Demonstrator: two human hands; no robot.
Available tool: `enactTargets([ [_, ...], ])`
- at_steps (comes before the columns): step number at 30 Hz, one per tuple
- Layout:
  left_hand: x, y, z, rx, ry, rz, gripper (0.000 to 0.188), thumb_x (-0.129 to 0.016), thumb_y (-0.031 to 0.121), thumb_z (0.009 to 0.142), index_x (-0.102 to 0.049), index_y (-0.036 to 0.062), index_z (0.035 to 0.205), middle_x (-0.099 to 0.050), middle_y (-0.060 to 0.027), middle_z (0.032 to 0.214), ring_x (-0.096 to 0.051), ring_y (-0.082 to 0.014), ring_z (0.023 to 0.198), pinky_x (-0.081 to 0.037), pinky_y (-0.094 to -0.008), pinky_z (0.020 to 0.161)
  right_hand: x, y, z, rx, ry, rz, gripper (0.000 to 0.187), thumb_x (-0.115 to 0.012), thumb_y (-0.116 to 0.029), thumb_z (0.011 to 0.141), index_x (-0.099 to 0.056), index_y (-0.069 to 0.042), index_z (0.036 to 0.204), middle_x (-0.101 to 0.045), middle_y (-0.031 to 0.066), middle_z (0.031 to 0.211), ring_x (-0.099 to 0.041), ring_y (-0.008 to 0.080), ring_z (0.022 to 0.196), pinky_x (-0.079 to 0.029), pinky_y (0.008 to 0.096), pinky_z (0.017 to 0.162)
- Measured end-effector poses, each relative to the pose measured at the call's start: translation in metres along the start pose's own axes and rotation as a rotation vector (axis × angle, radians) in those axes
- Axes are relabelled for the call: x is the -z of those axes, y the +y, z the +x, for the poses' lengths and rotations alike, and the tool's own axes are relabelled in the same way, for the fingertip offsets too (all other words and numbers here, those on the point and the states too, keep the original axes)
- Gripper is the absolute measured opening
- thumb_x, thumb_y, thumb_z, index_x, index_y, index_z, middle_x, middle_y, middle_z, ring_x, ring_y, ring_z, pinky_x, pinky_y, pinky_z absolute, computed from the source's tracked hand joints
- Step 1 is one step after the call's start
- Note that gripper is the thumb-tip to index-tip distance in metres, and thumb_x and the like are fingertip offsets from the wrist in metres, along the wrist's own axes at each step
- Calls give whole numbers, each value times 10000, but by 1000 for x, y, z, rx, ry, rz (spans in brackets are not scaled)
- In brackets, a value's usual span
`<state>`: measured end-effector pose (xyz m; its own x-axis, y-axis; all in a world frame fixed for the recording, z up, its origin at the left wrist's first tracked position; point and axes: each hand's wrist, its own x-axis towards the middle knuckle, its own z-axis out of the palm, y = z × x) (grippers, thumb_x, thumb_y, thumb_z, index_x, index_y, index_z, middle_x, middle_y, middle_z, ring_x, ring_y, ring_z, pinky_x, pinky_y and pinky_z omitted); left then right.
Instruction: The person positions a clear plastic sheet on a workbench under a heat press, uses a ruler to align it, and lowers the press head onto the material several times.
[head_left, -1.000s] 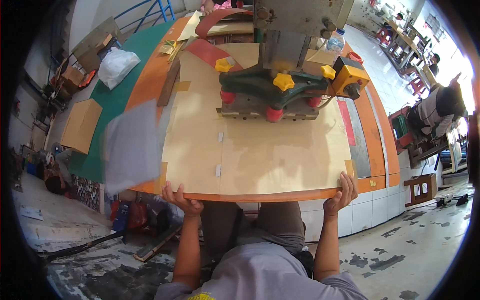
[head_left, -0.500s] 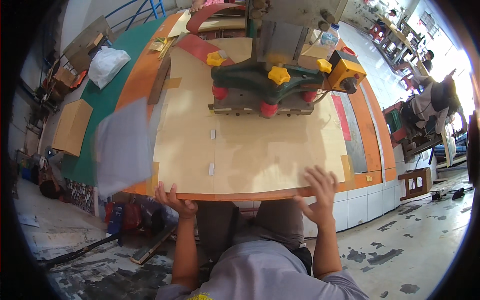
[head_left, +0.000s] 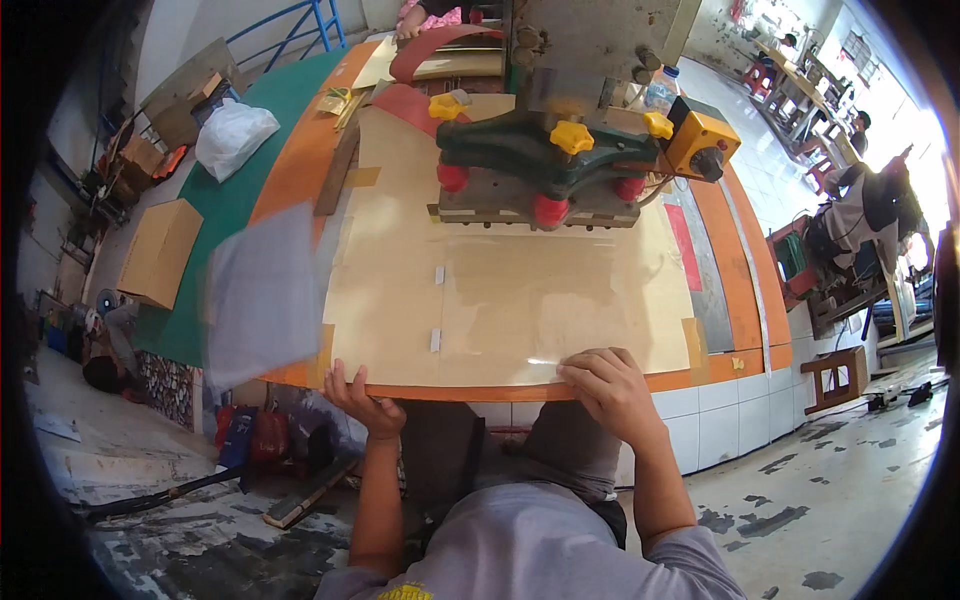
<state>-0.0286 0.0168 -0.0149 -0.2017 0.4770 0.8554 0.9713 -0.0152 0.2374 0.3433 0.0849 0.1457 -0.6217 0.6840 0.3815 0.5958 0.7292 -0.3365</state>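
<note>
The left hand [head_left: 362, 400] grips the near edge of the orange-rimmed work table [head_left: 300, 170], the fingers curled up over the rim beside the corner of the thin, clear plastic sheet [head_left: 560, 300] that lies flat on the tan board surface. The right hand [head_left: 612, 385] rests palm down on the near edge of this sheet, the fingers spread and pressing flat – they do not close around anything.

Behind the sheet stands the big press machine with a dark green cast body [head_left: 560, 150]; its red round feet and yellow knobs hang over the far part of the board, so the way forward is blocked there. A yellow control box [head_left: 700, 145] sits on the right side of it. Two small pale tape marks [head_left: 437, 305] are on the board left of the middle.

At the left, a blurred grey-white sheet [head_left: 262, 295] overlaps the table corner, and I cannot tell if it lies there or is in the air. Further left the green table part carries a white plastic bag [head_left: 232, 138], full and tied; what is inside is hidden. A flat brown cardboard box [head_left: 160, 250] is beside it.

The open room is the middle of the board – between the hands and the machine.
</note>
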Motion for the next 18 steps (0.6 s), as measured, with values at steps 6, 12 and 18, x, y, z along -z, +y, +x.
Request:
enactTargets([
  [6,10,6,5,23,-46,-12,564,-306,493,1068,-524,57,1352,-461,-245,1505,-372,-445,1429,-199,-638,1193,9,-10,-2,47,287,-157,288,-724,-68,775,-766,-132,1052,-746,-19,1055,-690,165,981,-454,348,853],
  [12,37,33,40,81,-96,-118,531,-355,450,1061,-550,41,1337,-578,-213,1408,-507,-402,1323,-266,-582,1156,51,-5,-51,-75,221,-109,226,-757,-54,749,-787,-148,952,-759,-35,991,-687,173,1011,-429,365,910],
  [18,31,116,113,-59,-531,-525,351,-672,208,937,-651,8,1226,-636,-166,1344,-598,-382,1215,-439,-497,1056,89,10,-108,-408,-203,183,198,-795,22,737,-801,-140,850,-766,-39,973,-659,222,1179,-364,499,1150],
])
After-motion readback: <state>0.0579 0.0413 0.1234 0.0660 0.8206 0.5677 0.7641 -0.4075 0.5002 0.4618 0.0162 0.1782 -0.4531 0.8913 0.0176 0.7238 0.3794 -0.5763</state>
